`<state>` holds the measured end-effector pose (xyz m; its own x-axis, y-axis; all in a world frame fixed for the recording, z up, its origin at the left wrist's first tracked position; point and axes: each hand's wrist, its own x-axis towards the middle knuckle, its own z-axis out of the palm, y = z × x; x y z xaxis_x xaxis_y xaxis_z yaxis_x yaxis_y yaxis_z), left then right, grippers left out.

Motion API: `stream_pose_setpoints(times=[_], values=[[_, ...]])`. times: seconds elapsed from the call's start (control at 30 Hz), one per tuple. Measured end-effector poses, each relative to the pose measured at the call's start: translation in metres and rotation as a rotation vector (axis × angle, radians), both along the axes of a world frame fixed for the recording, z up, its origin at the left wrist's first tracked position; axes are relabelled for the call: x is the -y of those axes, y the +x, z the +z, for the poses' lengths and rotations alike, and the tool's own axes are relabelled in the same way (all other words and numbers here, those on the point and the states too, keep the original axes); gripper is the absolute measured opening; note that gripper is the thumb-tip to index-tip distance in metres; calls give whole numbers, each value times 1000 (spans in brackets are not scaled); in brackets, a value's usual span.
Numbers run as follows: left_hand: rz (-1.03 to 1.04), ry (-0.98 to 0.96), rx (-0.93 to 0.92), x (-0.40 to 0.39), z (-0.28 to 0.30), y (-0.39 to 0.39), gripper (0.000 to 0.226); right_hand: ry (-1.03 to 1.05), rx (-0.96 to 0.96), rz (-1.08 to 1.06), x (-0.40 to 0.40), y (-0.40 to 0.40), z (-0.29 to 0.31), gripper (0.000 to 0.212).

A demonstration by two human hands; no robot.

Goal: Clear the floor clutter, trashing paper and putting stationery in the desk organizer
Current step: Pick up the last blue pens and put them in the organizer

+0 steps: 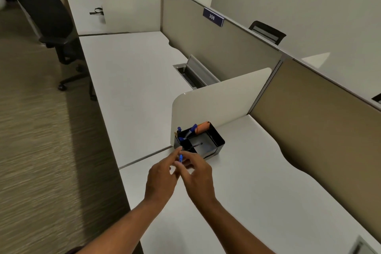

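Observation:
A black desk organizer (214, 140) stands on the white desk (257, 181) against a cream divider panel. Its left compartment holds several blue-capped pens (186, 131), and an orange item (203, 126) leans at its back. Just in front of the organizer my left hand (161, 179) and my right hand (199, 175) meet above the desk. Between their fingertips is a pen with a blue cap (180, 158); which hand grips it is blurred. A thin dark stick reaches from my fingers into the organizer's middle compartment.
A cream divider panel (222, 99) separates this desk from the neighbouring one (132, 88), which has an open cable hatch (191, 72). A black office chair (47, 20) stands on the carpet (31, 140) at the left. Tan partition walls run along the back.

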<state>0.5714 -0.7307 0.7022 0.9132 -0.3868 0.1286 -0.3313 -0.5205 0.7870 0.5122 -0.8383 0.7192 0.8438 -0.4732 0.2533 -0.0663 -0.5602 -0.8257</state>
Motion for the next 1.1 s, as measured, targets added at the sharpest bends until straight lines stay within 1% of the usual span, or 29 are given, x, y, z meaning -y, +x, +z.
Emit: stream_pose_setpoints(times=[0.03, 0.1, 0.17, 0.3, 0.4, 0.57, 0.8, 0.9, 1.0, 1.1], values=[[2, -4, 11, 2, 2, 0, 71, 14, 7, -15, 2, 0, 2, 24], [-5, -14, 20, 4, 4, 0, 69, 28, 15, -33, 6, -1, 4, 25], [-22, -40, -3, 3, 5, 0, 71, 40, 30, -60, 13, -3, 7, 24], [-10, -22, -16, -3, -1, 2, 75, 163, 72, -197, 38, -3, 15, 24], [3, -7, -36, -10, -7, 2, 74, 197, 100, -274, 56, -2, 16, 22], [7, 10, -47, -13, -15, 3, 75, 164, 0, -275, 68, 10, 1, 18], [7, 10, -45, -12, -20, 11, 76, 44, -173, -204, 69, 29, -27, 17], [11, 5, -55, -13, -23, 14, 76, -55, -243, -159, 66, 36, -39, 18], [16, 7, -67, -14, -26, 16, 76, -189, -287, -127, 64, 43, -50, 13], [29, 11, -81, -17, -32, 17, 76, -292, -286, -108, 61, 51, -58, 18]])
